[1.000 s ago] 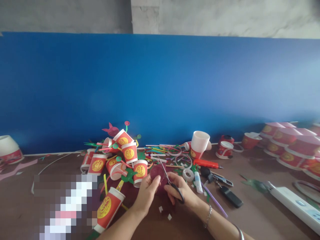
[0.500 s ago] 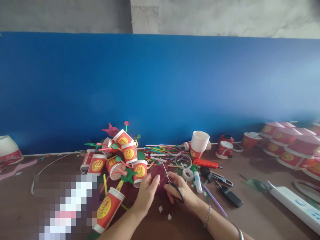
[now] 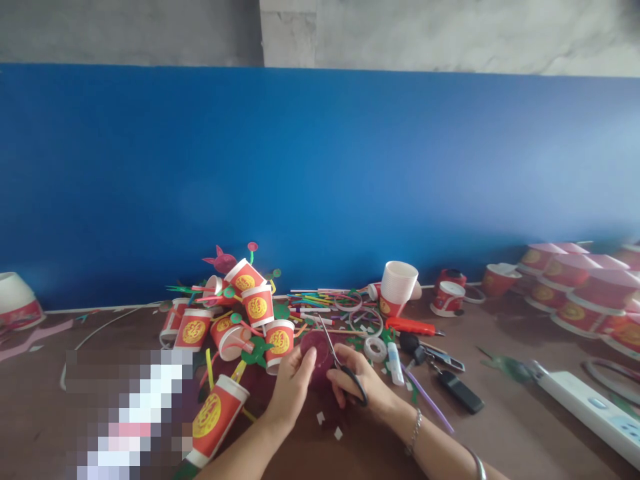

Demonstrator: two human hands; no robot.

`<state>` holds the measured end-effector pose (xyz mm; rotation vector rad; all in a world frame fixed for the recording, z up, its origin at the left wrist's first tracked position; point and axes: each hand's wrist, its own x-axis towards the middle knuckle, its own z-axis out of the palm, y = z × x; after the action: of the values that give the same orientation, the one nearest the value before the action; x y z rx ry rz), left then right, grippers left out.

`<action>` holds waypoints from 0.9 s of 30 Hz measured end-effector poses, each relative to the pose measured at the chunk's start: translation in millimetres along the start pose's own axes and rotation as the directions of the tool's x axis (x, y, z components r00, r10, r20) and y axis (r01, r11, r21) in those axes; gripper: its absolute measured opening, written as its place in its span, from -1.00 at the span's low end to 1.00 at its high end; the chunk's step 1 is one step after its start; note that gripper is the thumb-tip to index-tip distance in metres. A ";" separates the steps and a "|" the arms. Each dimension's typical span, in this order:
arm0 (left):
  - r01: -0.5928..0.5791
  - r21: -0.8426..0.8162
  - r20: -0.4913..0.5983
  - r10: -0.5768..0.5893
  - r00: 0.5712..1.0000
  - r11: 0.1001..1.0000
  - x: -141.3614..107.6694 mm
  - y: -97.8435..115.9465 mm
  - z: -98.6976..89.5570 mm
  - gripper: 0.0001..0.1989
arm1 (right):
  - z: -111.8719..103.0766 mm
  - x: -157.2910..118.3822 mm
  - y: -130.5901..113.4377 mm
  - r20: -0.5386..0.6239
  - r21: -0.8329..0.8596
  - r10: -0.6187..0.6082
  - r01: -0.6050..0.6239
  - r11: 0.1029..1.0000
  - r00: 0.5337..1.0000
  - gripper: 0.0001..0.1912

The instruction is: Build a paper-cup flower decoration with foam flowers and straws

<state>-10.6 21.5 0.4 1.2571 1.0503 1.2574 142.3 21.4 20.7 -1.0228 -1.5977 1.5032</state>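
Observation:
Between thumb and fingers, my left hand point(image 3: 293, 387) pinches a dark red paper piece point(image 3: 314, 348) with a rounded outline. My right hand point(image 3: 363, 381) grips scissors point(image 3: 358, 383) by their black handles. The metal blades point up and to the left, along the right edge of the paper. Whether the blades are apart is hard to make out. Small white paper scraps point(image 3: 339, 433) lie on the brown table below my hands. Just left of my left hand, decorated red-and-white paper cups point(image 3: 279, 341) are heaped with green paper shapes and straws.
Beyond my right hand lie a tape roll point(image 3: 375, 349), a glue stick point(image 3: 395, 364), a red utility knife point(image 3: 412, 327) and keys with a black fob point(image 3: 460, 391). A cup stack point(image 3: 399, 287) stands behind them. A white power strip point(image 3: 590, 407) lies at right, before a blue panel point(image 3: 320, 180).
The paper has turned slightly in my left hand, and its rounded edge sits a little differently against the blades. Both hands stay in nearly the same place.

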 end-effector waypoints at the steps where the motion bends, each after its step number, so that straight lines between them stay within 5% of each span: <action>1: -0.005 0.010 0.011 0.005 1.000 1.000 -0.2 1.6 -0.1 -0.62 | -0.2 -0.2 -0.2 -0.002 -0.004 0.004 -0.004 1.000 1.000 -0.58; 27: -0.011 0.016 -0.018 0.011 1.000 1.000 -0.9 8.1 -0.4 -0.64 | -0.6 -0.4 2.9 -0.007 -0.027 0.000 0.000 1.000 1.000 -0.68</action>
<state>-11.7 19.9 8.3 1.2671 1.0689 1.2730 143.2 21.4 17.9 -1.0422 -1.6167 1.4800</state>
